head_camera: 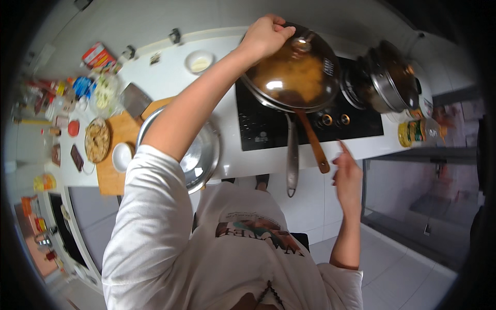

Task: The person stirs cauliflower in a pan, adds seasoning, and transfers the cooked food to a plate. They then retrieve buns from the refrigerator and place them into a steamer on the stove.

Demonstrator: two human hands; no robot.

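My left hand (271, 37) reaches across to the far rim of a glass lid (314, 93) that covers a frying pan; its fingers are on the lid's edge or handle, and which one is unclear. Through the lid yellowish-brown food shows. A wooden spatula's handle (316, 145) sticks out from under the lid beside the pan's metal handle (292, 162). The pan stands on a black cooktop (259, 135). My right hand (347, 174), slightly blurred, hangs in front of the counter's edge near the spatula handle, fingers partly extended and holding nothing.
Stacked pots (387, 81) stand at the cooktop's right, with a yellow-labelled jar (410, 133) beyond. Left are a large metal bowl (209, 155), a cutting board (110, 182), a cleaver (135, 100), a white bowl (122, 157), a basket of food (97, 139) and a small bowl (198, 62).
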